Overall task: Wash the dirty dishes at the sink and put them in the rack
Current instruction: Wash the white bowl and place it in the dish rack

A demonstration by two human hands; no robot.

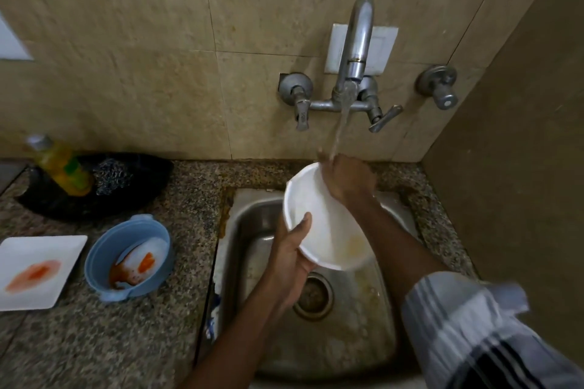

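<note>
Over the steel sink (246, 224) I hold a white plate (319, 224), tilted, with a yellowish smear near its lower edge. My left hand (290, 253) grips its near left rim, thumb on the inside. My right hand (346, 178) lies on the plate's far rim, under the stream of water from the wall tap (355, 50). On the counter to the left stand a blue bowl (104, 249) with a small stained white dish inside and a white square plate (38, 271) with an orange stain.
A black tray (145, 174) at the back left carries a yellow soap bottle (61, 167) and a steel scrubber (112, 178). The sink drain (316, 297) lies below the plate. A brown wall (521, 167) closes off the right side. No rack is in view.
</note>
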